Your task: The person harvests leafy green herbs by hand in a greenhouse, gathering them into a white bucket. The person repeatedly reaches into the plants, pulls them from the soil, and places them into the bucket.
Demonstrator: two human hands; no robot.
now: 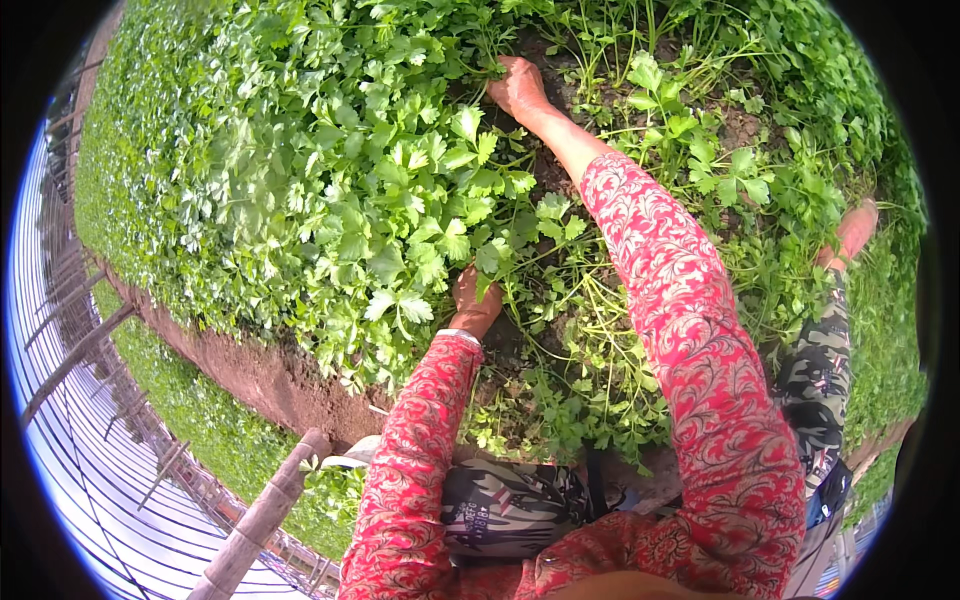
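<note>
My left hand [477,301] reaches in at the edge of a dense stand of leafy green plants [360,195] that look like celery or parsley. Leaves cover its fingertips, and a pale band shows at the wrist. Farther out, my right hand [519,88] is curled low among leaves and thin stems. Its fingers point away under the foliage, so any grip is hidden. Between and right of my hands, sparser plants with pale bent stems [600,300] lean over dark soil [551,176]. Red patterned sleeves cover both my arms.
A wooden post [259,517] slants up at lower left, beside a bare soil path [225,367]. Camouflage cloth [517,510] shows below my arms. A camouflage-clad limb [817,367] ending in bare skin lies at right among plants. Ribbed greenhouse roofing [82,465] curves along the left.
</note>
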